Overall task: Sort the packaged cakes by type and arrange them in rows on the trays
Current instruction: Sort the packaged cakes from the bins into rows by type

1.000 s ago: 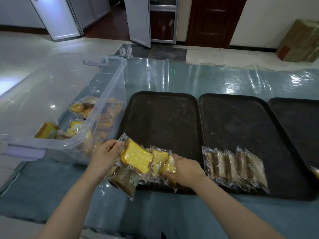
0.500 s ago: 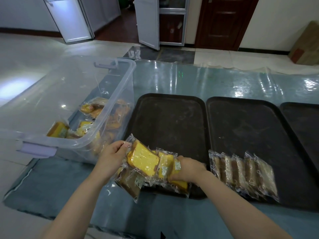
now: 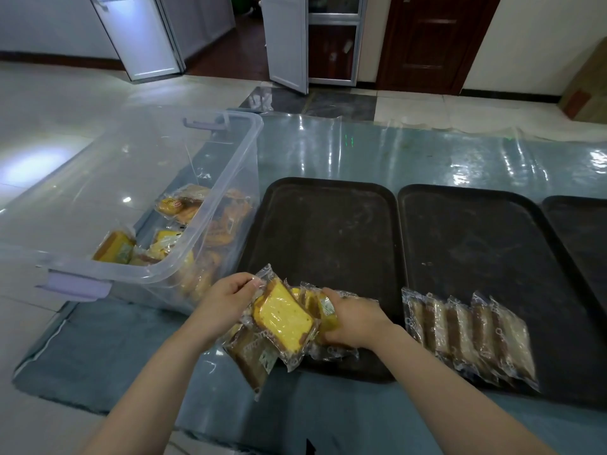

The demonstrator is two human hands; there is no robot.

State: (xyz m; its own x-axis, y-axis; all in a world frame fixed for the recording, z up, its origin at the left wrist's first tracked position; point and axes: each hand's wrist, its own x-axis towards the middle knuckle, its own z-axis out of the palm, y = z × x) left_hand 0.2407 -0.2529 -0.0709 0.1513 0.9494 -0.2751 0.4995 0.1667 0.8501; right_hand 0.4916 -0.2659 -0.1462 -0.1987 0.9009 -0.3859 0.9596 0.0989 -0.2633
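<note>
My left hand [image 3: 226,298] grips a bundle of packaged cakes: a yellow slice [image 3: 284,320] on top and a brown cake [image 3: 251,357] hanging beneath it. My right hand [image 3: 353,320] holds another yellow packaged cake [image 3: 323,310] down at the near edge of the left dark tray [image 3: 325,231]. A row of several brown-and-white packaged cakes [image 3: 466,333] lies along the near edge of the middle tray [image 3: 486,244]. More packaged cakes [image 3: 170,238] lie in the clear plastic bin [image 3: 210,178] at the left.
A third dark tray [image 3: 584,231] shows at the far right edge. The trays sit on a table with a shiny blue-grey plastic cover [image 3: 377,149]. Beyond it are tiled floor, open doors and a cardboard box [image 3: 588,90].
My right hand has drawn closer to the left hand's bundle at the left tray's near edge. The view has shifted a little.
</note>
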